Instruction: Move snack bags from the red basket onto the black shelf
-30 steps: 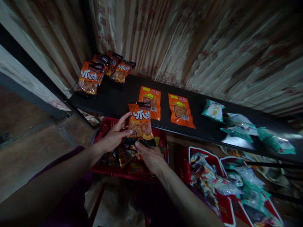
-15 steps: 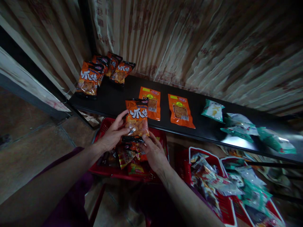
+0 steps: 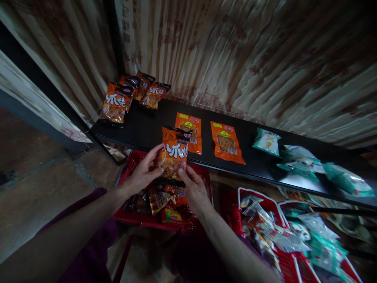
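Between my two hands is an orange and black snack bag (image 3: 174, 155), its printed front facing up. My left hand (image 3: 146, 169) grips its left edge with thumb and fingers. On the lower right side, my right hand (image 3: 194, 188) pinches it with the thumb on top. The bag is held over a red basket (image 3: 138, 157) of assorted snack packets (image 3: 171, 215) and in front of the shelf edge. Behind it, partly covered, lies a flat orange packet (image 3: 196, 137) with a clear window. Several matching orange and black bags (image 3: 114, 103) stand at the shelf's left end.
The black shelf (image 3: 138, 129) runs across the view before a pleated curtain (image 3: 206, 51). A second flat orange packet (image 3: 226, 142) and several green and white bags (image 3: 266, 141) lie on it. Two red baskets (image 3: 235, 212) with white handles, full of packets, stand below right.
The held bag has tilted slightly and shifted a little down and right in the view. Both hands keep hold of it. The whole scene has moved slightly downward as the camera moved.
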The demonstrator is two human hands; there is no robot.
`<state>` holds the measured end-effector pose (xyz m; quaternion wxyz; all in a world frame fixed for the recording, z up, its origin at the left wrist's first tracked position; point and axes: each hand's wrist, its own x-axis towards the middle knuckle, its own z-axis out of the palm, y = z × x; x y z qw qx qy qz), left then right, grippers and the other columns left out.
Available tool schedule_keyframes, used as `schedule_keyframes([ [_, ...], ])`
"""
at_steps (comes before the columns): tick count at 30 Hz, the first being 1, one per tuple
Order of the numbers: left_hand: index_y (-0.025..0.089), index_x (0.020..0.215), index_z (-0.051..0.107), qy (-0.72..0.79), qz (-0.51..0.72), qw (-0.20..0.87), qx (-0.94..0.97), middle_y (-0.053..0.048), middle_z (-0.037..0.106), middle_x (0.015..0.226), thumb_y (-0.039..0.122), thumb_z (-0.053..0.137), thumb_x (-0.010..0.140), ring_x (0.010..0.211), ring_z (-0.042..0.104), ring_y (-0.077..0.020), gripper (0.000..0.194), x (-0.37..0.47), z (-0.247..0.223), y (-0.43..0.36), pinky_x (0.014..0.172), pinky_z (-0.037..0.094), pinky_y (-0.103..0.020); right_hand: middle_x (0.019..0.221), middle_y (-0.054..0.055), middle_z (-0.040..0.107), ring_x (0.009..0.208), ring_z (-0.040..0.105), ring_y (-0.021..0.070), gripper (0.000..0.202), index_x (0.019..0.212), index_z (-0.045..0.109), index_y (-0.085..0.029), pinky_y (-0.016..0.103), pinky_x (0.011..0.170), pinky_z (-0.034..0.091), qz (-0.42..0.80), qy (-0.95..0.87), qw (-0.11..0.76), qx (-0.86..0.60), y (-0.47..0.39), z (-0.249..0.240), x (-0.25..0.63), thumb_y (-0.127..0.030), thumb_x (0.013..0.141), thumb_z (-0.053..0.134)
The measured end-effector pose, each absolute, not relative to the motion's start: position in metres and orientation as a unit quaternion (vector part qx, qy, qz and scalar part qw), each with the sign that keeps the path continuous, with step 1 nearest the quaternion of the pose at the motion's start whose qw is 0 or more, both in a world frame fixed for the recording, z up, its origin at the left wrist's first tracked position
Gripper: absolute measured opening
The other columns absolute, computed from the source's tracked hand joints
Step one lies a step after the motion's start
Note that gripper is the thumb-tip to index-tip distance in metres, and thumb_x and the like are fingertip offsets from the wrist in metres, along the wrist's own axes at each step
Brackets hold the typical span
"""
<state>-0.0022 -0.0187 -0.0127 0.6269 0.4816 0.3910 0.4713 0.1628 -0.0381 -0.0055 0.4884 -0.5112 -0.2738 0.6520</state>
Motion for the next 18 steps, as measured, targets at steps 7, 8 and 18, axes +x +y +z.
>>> schedule_keyframes([
  [7, 0.025, 0.127, 0.046, 0.452, 0.515, 0.544, 0.484, -0.008, 0.051, 0.13, 0.024, 0.063, 0.077, 0.114, 0.053, -0.0226, 0.053, -0.011, -0.024, -0.023, 0.096, 0.042, -0.039, 0.104, 0.003, 0.071, 0.099, 0.064, 0.0209, 0.038, 0.098, 0.07, -0.023, 0.039, 0.097, 0.045, 0.639, -0.309, 0.491, -0.505, -0.032, -0.004, 0.146, -0.039, 0.065, 0.077],
  [8, 0.025, 0.127, 0.047, 0.457, 0.522, 0.532, 0.486, -0.008, 0.052, 0.129, 0.024, 0.062, 0.077, 0.114, 0.052, -0.0223, 0.052, -0.013, -0.026, -0.023, 0.097, 0.042, -0.038, 0.105, 0.002, 0.071, 0.099, 0.064, 0.0207, 0.037, 0.098, 0.07, -0.023, 0.038, 0.096, 0.045, 0.633, -0.317, 0.491, -0.507, -0.031, -0.004, 0.144, -0.039, 0.065, 0.077],
  [18, 0.026, 0.127, 0.052, 0.468, 0.584, 0.442, 0.495, -0.007, 0.058, 0.122, 0.024, 0.056, 0.082, 0.109, 0.055, -0.0209, 0.045, -0.041, -0.023, 0.019, 0.097, 0.042, -0.038, 0.098, 0.0, 0.071, 0.095, 0.063, 0.02, 0.03, 0.096, 0.069, -0.021, 0.036, 0.092, 0.045, 0.544, -0.492, 0.47, -0.491, 0.024, 0.008, 0.112, -0.041, 0.074, 0.068],
])
